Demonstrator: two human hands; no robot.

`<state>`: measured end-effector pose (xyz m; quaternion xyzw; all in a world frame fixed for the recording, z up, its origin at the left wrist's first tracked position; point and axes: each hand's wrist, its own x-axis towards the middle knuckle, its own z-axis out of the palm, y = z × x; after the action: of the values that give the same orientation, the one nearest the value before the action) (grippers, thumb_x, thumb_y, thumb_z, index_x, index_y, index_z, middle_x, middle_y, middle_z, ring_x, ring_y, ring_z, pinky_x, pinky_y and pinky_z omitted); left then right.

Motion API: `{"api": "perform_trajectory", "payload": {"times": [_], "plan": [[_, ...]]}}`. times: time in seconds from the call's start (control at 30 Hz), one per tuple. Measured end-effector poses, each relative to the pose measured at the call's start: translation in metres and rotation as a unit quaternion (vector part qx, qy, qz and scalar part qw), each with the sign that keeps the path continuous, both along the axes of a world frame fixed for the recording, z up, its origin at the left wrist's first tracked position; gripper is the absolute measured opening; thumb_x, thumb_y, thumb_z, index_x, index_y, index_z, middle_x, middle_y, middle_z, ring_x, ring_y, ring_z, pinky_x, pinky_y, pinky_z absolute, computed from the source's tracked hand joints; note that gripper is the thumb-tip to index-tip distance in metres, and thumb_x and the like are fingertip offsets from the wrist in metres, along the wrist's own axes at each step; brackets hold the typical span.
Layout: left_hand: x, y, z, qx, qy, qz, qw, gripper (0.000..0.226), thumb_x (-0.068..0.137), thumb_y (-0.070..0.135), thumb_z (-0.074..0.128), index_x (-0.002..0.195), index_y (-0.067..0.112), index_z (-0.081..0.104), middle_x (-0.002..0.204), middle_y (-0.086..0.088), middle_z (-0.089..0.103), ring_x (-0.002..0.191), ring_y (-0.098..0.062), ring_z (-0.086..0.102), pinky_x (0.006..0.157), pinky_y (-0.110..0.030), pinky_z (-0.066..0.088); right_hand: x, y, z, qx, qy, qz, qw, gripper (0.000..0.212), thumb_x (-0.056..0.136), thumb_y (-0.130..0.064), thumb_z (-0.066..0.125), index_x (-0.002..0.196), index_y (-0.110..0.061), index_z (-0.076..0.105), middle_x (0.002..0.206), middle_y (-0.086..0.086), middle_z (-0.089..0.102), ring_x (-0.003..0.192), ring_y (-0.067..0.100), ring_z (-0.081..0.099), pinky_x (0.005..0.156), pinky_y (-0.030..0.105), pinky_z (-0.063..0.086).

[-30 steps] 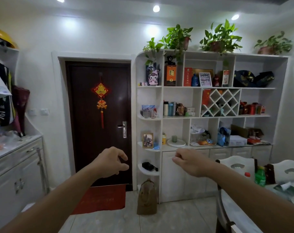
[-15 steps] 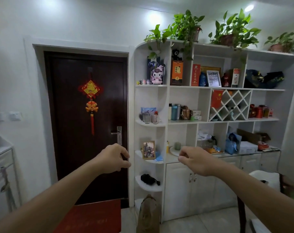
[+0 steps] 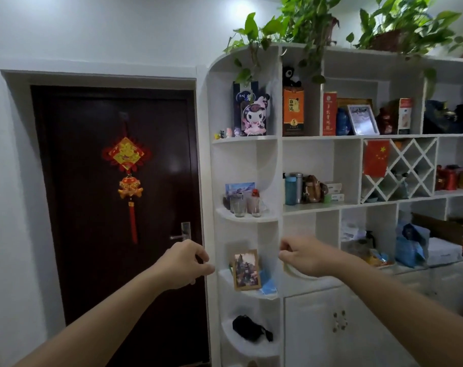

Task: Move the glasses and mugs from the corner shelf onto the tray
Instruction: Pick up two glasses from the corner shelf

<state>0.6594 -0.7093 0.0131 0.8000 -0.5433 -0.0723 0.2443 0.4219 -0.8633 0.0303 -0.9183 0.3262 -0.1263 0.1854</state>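
Evidently nothing has been moved yet: item one, the corner shelf, the rounded quarter-circle tier at the left end of the white wall unit, carries its full stock. Item two, the glasses, a small cluster of clear tumblers standing upright at the front edge of that tier, close together; how many there are is hard to count, and whether any of them is a mug I cannot tell. Just behind them stand a postcard-like picture and a small red-capped bottle. Item three, the tray: not in sight anywhere in this view, so its place and distance from the shelf cannot be stated. Item four, the left hand, raised in front of the dark door, fingers loosely curled toward the thumb with a narrow gap, holding nothing and touching nothing. Item five, the right hand, likewise half-curled and empty, raised in front of the unit one tier below the glasses, beside the framed picture. Both hands sit lower than the glasses and apart from them. By my reckoning the whole task remains: reach, grasp, carry, set down.
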Motion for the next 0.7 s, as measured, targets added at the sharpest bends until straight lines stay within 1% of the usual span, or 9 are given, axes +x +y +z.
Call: {"api": "perform_trajectory", "payload": {"times": [0.07, 0.13, 0.17, 0.23, 0.3, 0.4, 0.5, 0.6, 0.7], "plan": [[0.027, -0.043, 0.007, 0.011, -0.042, 0.000, 0.999, 0.042, 0.084, 0.043, 0.072, 0.117, 0.018, 0.069, 0.084, 0.011, 0.067, 0.073, -0.006, 0.068, 0.074, -0.027, 0.060, 0.028, -0.043, 0.002, 0.011, 0.000, 0.005, 1.000, 0.005, 0.098, -0.028, 0.056, 0.094, -0.026, 0.059, 0.089, -0.006, 0.061, 0.081, 0.009, 0.057, 0.066, 0.024, 0.044], [0.053, -0.087, 0.015, 0.000, -0.049, 0.002, 0.999, 0.040, 0.083, 0.044, 0.071, 0.115, 0.018, 0.070, 0.086, 0.010, 0.070, 0.075, -0.004, 0.069, 0.077, -0.029, 0.061, 0.056, -0.084, 0.004, 0.013, -0.006, -0.001, 1.000, 0.002, 0.095, -0.029, 0.060, 0.095, -0.028, 0.059, 0.091, -0.006, 0.062, 0.083, 0.009, 0.059, 0.066, 0.024, 0.045], [0.065, -0.110, 0.017, -0.012, -0.039, 0.004, 0.999, 0.039, 0.083, 0.044, 0.072, 0.112, 0.019, 0.072, 0.085, 0.008, 0.073, 0.073, -0.005, 0.070, 0.076, -0.030, 0.062, 0.070, -0.104, 0.005, 0.013, -0.013, -0.005, 1.000, 0.002, 0.094, -0.029, 0.060, 0.093, -0.029, 0.059, 0.091, -0.006, 0.062, 0.083, 0.009, 0.059, 0.066, 0.025, 0.045], [0.088, -0.153, 0.017, -0.027, -0.009, 0.010, 1.000, 0.036, 0.081, 0.043, 0.073, 0.108, 0.020, 0.073, 0.076, 0.004, 0.075, 0.066, -0.005, 0.072, 0.066, -0.027, 0.061, 0.096, -0.142, 0.003, 0.017, -0.027, -0.017, 0.999, 0.007, 0.094, -0.027, 0.061, 0.089, -0.030, 0.058, 0.091, -0.004, 0.062, 0.083, 0.010, 0.060, 0.067, 0.026, 0.046], [0.108, -0.195, 0.012, -0.028, 0.013, 0.018, 0.999, 0.040, 0.079, 0.043, 0.076, 0.110, 0.018, 0.072, 0.075, 0.001, 0.074, 0.063, -0.006, 0.073, 0.060, -0.025, 0.061, 0.118, -0.175, -0.002, 0.015, -0.032, -0.030, 0.999, 0.009, 0.093, -0.024, 0.062, 0.087, -0.029, 0.058, 0.090, -0.004, 0.062, 0.082, 0.010, 0.060, 0.066, 0.025, 0.046], [0.137, -0.253, 0.001, -0.029, 0.037, 0.034, 0.998, 0.051, 0.078, 0.045, 0.077, 0.119, 0.017, 0.066, 0.083, 0.000, 0.073, 0.068, -0.011, 0.073, 0.067, -0.033, 0.063, 0.146, -0.220, -0.012, 0.009, -0.037, -0.045, 0.998, 0.019, 0.092, -0.019, 0.062, 0.078, -0.030, 0.055, 0.083, -0.005, 0.060, 0.074, 0.007, 0.056, 0.059, 0.023, 0.039], [0.170, -0.312, -0.011, -0.049, 0.053, 0.037, 0.997, 0.054, 0.078, 0.048, 0.075, 0.122, 0.017, 0.065, 0.086, 0.002, 0.070, 0.077, -0.011, 0.068, 0.064, -0.029, 0.054, 0.177, -0.265, -0.021, 0.002, -0.039, -0.051, 0.998, 0.021, 0.091, -0.019, 0.062, 0.075, -0.030, 0.054, 0.081, -0.005, 0.060, 0.072, 0.009, 0.056, 0.060, 0.026, 0.041], [0.205, -0.370, -0.020, -0.077, 0.086, 0.027, 0.993, 0.057, 0.080, 0.043, 0.076, 0.127, 0.015, 0.060, 0.095, 0.000, 0.070, 0.084, -0.013, 0.067, 0.067, -0.028, 0.051, 0.210, -0.312, -0.030, -0.012, -0.043, -0.063, 0.997, 0.014, 0.089, -0.023, 0.063, 0.078, -0.030, 0.057, 0.084, -0.005, 0.064, 0.077, 0.011, 0.059, 0.066, 0.031, 0.050], [0.239, -0.423, -0.025, -0.094, 0.121, 0.024, 0.988, 0.067, 0.080, 0.042, 0.077, 0.136, 0.012, 0.054, 0.116, -0.009, 0.069, 0.096, -0.019, 0.066, 0.081, -0.032, 0.052, 0.240, -0.359, -0.037, -0.017, -0.051, -0.087, 0.995, 0.004, 0.086, -0.026, 0.064, 0.085, -0.026, 0.060, 0.090, -0.004, 0.066, 0.083, 0.014, 0.062, 0.077, 0.038, 0.055]]}}
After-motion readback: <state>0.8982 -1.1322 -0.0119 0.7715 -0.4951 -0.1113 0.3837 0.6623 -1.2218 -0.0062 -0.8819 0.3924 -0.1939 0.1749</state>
